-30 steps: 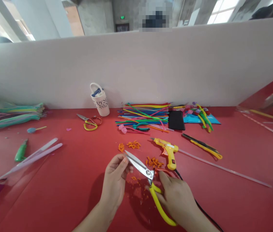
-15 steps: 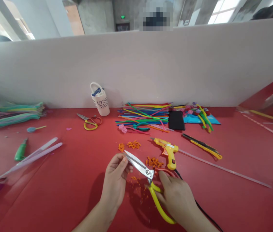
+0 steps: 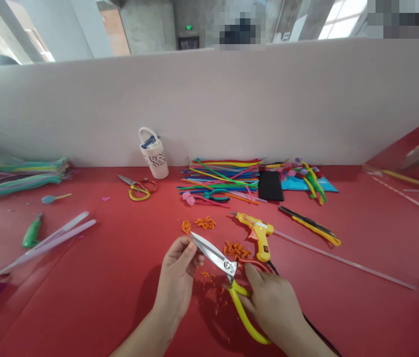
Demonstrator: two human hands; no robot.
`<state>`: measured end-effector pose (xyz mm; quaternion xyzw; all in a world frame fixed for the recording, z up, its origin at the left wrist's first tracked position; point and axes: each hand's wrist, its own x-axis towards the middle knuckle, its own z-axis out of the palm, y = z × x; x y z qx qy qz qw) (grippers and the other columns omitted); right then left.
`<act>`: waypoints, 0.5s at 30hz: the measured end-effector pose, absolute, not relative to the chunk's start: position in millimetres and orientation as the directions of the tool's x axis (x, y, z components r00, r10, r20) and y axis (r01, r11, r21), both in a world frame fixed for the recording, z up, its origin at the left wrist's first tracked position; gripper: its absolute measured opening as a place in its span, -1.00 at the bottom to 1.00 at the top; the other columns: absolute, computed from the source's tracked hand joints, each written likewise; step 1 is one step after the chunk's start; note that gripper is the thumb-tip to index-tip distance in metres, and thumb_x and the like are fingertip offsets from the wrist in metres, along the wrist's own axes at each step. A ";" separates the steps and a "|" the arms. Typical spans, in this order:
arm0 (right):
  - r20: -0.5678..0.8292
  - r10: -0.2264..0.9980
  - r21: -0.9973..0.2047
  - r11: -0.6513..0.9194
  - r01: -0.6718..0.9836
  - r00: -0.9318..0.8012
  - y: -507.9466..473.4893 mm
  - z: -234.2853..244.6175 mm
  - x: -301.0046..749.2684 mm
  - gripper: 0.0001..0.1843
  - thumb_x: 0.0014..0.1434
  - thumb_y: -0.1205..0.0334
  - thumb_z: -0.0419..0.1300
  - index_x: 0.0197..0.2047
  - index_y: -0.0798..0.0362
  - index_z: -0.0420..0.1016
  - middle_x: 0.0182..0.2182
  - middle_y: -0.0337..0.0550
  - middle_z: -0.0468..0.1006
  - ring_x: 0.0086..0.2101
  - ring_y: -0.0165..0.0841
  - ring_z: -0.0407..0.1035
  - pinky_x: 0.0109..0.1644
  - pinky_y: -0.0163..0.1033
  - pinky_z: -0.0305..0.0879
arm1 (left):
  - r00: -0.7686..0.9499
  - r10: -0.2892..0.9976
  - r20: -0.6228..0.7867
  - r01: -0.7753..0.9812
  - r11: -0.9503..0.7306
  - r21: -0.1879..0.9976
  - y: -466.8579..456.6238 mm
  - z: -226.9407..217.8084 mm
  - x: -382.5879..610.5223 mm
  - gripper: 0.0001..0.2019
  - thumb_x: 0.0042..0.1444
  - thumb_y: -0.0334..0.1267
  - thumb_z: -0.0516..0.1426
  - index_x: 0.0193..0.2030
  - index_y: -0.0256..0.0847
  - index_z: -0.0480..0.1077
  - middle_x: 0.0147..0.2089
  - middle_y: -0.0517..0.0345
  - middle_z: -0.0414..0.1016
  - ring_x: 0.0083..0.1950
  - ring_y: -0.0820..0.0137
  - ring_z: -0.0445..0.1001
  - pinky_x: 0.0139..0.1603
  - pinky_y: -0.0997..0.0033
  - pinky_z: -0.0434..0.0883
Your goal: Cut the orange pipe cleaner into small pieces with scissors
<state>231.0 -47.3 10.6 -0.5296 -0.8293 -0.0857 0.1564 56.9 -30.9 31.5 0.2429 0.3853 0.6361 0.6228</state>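
My right hand [image 3: 274, 300] grips a pair of scissors [image 3: 213, 255] with one yellow and one red handle. Their silver blades lie close together and point up and left toward my left hand [image 3: 178, 270]. The fingers of that hand are pinched at the blade tips; what lies between them is hidden. Short orange pieces [image 3: 236, 249] lie just beyond the scissors, with a second orange pile [image 3: 205, 222] and a smaller orange cluster [image 3: 186, 226] farther off. Tiny orange scraps [image 3: 211, 283] are scattered on the red table below the blades.
A yellow glue gun [image 3: 256, 230] lies right of the orange pieces, its black cord running under my right arm. Behind are colourful pipe cleaners [image 3: 220, 173], a black phone [image 3: 271, 186], a white cup [image 3: 155, 156] and other scissors [image 3: 138, 188]. A white partition [image 3: 209, 109] closes the back.
Both hands and the scissors stay almost in place. A blurred patch now shows beyond the partition at the upper right.
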 end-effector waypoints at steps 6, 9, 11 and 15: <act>0.359 0.848 -0.033 0.428 0.903 -0.389 -47.4 9.5 233.1 -0.81 -0.16 0.20 0.21 -0.46 0.06 0.28 -0.73 -0.28 0.38 -0.69 -0.35 0.28 -0.60 -0.31 -0.10 | -0.097 0.982 -0.163 -0.589 0.075 0.805 -30.5 32.8 56.6 -0.93 0.00 -0.37 0.10 -0.47 -0.25 0.36 -0.53 0.27 0.33 -0.51 0.60 0.29 -0.44 0.62 0.27; 0.331 0.867 -0.071 0.417 0.906 -0.373 -47.3 5.4 233.8 -0.83 -0.11 0.17 0.18 -0.48 0.05 0.27 -0.72 -0.25 0.38 -0.68 -0.34 0.29 -0.59 -0.31 -0.11 | -0.095 0.982 -0.162 -0.584 0.077 0.808 -29.4 32.4 56.8 -0.93 0.01 -0.37 0.10 -0.47 -0.25 0.36 -0.53 0.27 0.34 -0.51 0.60 0.29 -0.44 0.62 0.27; 0.303 0.885 -0.108 0.401 0.910 -0.354 -46.8 2.8 234.0 -0.81 -0.07 0.12 0.16 -0.51 0.04 0.26 -0.72 -0.24 0.38 -0.68 -0.35 0.27 -0.60 -0.31 -0.13 | -0.094 0.982 -0.166 -0.585 0.081 0.807 -28.5 32.0 56.5 -0.93 0.00 -0.38 0.10 -0.47 -0.25 0.36 -0.53 0.27 0.35 -0.51 0.60 0.30 -0.45 0.62 0.27; 0.184 0.940 -0.292 0.330 0.898 -0.286 -43.7 5.3 232.7 -0.70 0.01 -0.01 0.06 -0.56 0.02 0.18 -0.75 -0.32 0.28 -0.72 -0.44 0.15 -0.63 -0.34 -0.14 | -0.082 0.980 -0.183 -0.582 0.102 0.807 -27.6 33.0 54.9 -0.96 -0.02 -0.39 0.11 -0.46 -0.25 0.35 -0.52 0.25 0.39 -0.53 0.60 0.31 -0.48 0.63 0.27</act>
